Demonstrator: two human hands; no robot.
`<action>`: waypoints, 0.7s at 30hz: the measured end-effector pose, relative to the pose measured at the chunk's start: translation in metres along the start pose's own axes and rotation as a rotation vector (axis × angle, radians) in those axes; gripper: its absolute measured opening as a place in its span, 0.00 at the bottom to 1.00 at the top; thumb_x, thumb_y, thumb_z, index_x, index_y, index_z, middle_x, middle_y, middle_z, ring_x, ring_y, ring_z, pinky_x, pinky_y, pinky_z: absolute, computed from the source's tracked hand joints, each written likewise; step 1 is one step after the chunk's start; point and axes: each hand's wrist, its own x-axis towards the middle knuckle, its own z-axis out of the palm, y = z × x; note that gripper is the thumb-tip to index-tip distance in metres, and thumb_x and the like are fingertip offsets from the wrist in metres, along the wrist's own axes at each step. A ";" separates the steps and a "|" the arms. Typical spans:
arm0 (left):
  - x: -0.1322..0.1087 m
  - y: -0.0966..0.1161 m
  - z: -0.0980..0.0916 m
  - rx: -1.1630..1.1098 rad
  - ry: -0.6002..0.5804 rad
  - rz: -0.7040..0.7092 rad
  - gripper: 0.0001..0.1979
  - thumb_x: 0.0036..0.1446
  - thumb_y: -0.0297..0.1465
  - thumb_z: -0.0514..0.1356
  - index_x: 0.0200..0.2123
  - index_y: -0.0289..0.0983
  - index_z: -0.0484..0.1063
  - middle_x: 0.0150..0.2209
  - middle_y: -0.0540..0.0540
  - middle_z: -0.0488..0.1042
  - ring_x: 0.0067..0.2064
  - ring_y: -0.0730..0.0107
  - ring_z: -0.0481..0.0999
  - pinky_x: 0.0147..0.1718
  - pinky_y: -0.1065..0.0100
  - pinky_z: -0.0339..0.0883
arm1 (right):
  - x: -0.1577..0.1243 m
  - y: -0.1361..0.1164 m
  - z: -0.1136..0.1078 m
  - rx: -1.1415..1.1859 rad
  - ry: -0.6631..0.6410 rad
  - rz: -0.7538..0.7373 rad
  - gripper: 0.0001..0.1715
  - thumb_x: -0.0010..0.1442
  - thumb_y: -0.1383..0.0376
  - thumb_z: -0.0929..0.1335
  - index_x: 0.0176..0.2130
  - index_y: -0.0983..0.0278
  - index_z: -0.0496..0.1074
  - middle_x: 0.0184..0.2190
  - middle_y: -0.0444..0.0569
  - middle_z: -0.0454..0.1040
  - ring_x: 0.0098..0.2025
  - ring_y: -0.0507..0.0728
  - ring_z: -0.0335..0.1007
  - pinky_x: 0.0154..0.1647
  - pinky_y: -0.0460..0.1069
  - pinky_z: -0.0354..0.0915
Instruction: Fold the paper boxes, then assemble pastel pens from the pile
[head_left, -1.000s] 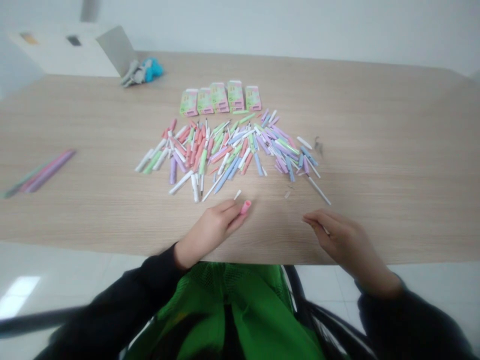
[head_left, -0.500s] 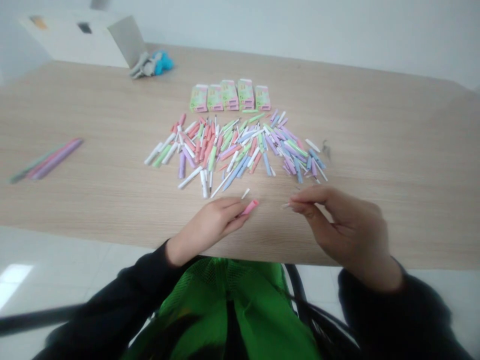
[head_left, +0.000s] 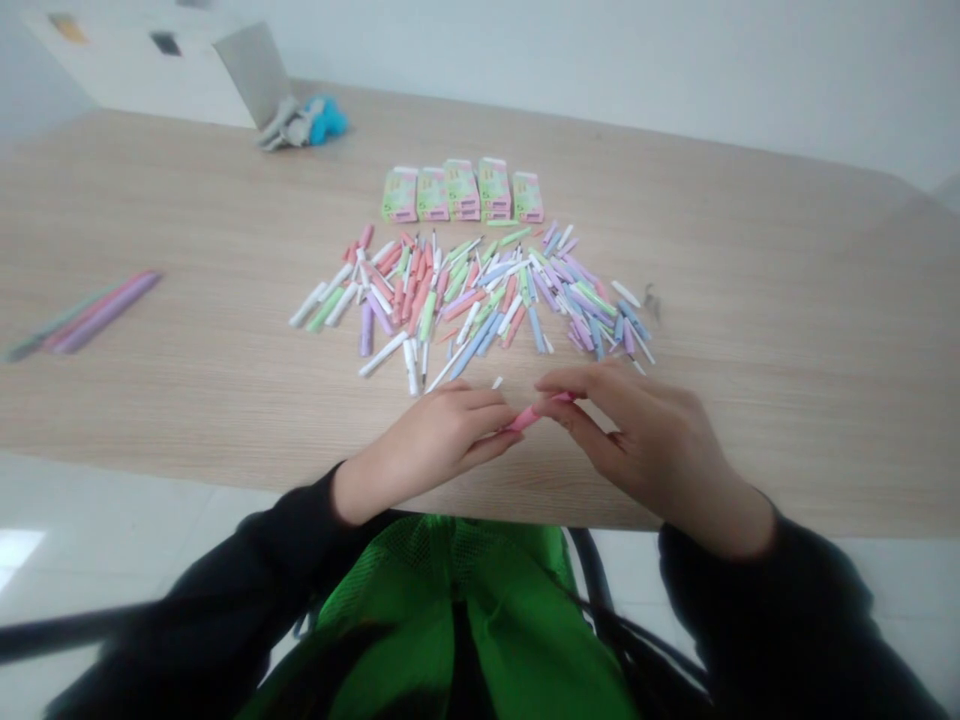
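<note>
My left hand is closed, its fingers and thumb pinching a slim pink pen tube. The tube slants up to the right between both hands. At its far end my right hand grips with thumb and fingertips, and a bit of pink shows between them. Any small piece inside those fingertips is hidden. A small white piece lies on the table just beyond my left fingers. Past both hands spreads a loose pile of pen parts in red, green, white, blue and purple, some with thin pointed tips.
Behind the pile stands a row of small green-and-pink boxes, some stacked. Several long coloured sticks lie at the left. Grey and blue gloves rest by a white box at the back left. The table's front edge runs below my hands.
My right hand, earlier apart with a small whitish piece in its fingertips, has moved left onto the pink tube's end. My left hand has shifted slightly right.
</note>
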 end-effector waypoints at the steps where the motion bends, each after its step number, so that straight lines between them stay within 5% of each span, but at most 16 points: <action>1: 0.001 -0.001 -0.001 -0.011 -0.010 0.001 0.16 0.72 0.35 0.52 0.36 0.35 0.74 0.31 0.47 0.75 0.34 0.68 0.73 0.37 0.67 0.64 | 0.002 0.001 0.000 -0.026 -0.002 -0.005 0.08 0.68 0.67 0.68 0.47 0.58 0.72 0.36 0.45 0.82 0.37 0.56 0.79 0.41 0.50 0.73; 9: 0.011 -0.012 -0.021 -0.127 0.022 -0.004 0.14 0.72 0.34 0.53 0.40 0.34 0.76 0.37 0.44 0.78 0.39 0.66 0.76 0.40 0.66 0.66 | 0.020 0.007 -0.001 0.012 0.059 0.002 0.04 0.66 0.62 0.71 0.40 0.60 0.75 0.37 0.46 0.83 0.38 0.57 0.80 0.42 0.51 0.73; 16: 0.017 -0.024 -0.034 -0.176 0.117 -0.015 0.12 0.71 0.34 0.53 0.39 0.35 0.74 0.37 0.46 0.78 0.40 0.67 0.77 0.41 0.67 0.67 | 0.037 0.014 0.009 0.176 0.082 -0.086 0.12 0.68 0.66 0.68 0.50 0.56 0.78 0.47 0.46 0.83 0.49 0.57 0.80 0.52 0.53 0.72; 21: 0.023 -0.029 -0.048 -0.327 0.141 -0.108 0.12 0.71 0.35 0.53 0.39 0.36 0.73 0.35 0.48 0.77 0.37 0.70 0.76 0.38 0.69 0.67 | 0.044 0.021 0.009 0.320 0.143 0.078 0.17 0.68 0.65 0.68 0.55 0.55 0.76 0.49 0.48 0.82 0.49 0.58 0.79 0.54 0.55 0.72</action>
